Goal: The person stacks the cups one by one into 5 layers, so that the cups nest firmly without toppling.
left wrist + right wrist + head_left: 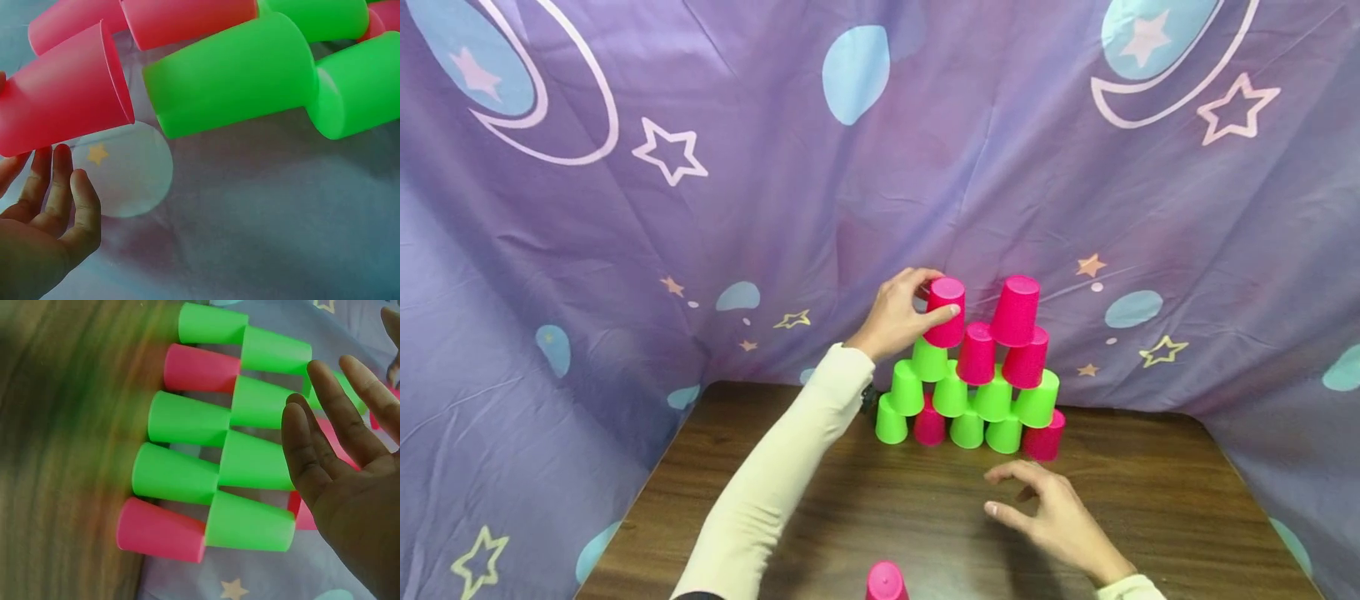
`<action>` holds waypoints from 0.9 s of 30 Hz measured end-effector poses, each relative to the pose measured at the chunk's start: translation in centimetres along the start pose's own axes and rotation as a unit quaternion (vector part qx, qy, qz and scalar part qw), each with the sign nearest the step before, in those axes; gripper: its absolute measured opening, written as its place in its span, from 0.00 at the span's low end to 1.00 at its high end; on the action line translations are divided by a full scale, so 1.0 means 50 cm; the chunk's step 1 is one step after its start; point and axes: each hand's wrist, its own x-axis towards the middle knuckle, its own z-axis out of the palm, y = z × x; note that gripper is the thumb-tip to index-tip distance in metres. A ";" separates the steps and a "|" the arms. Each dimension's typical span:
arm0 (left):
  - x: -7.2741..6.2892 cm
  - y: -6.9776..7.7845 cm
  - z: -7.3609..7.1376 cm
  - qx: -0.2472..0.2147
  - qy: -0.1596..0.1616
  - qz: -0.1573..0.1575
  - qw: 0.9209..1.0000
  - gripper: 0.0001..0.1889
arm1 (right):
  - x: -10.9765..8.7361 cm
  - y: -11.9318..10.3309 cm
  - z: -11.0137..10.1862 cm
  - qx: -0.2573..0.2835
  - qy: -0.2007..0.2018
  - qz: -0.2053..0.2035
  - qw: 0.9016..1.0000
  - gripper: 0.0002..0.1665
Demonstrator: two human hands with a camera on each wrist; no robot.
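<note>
My left hand (898, 315) grips a pink cup (946, 312), upside down, between thumb and fingers at the upper left of a cup pyramid. In the left wrist view a small gap shows between this cup's rim and the green cup (231, 75) beneath. Another pink cup (1017, 311) sits upside down on the third row's two pink cups, to the right of the held one. In front of the pyramid's lower right, my right hand (1060, 517) hovers over the table with relaxed, slightly bent fingers, holding nothing.
Several green cups form the second row, and the bottom row mixes green cups (967, 429) with pink ones (1043, 437). One more pink cup (886, 582) stands at the near edge of the view on the wooden table (835, 517). A patterned purple cloth (760, 208) hangs behind.
</note>
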 end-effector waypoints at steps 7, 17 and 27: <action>0.020 0.011 0.012 0.022 -0.015 -0.008 1.000 0.28 | -0.017 -0.001 0.018 0.009 -0.007 -0.003 1.000 0.19; 0.033 0.003 0.023 0.044 -0.018 -0.010 0.999 0.27 | -0.031 0.001 0.028 0.013 -0.007 -0.009 1.000 0.19; 0.035 0.001 0.029 0.062 -0.020 -0.022 0.998 0.28 | -0.038 0.008 0.038 0.028 -0.006 -0.015 0.999 0.19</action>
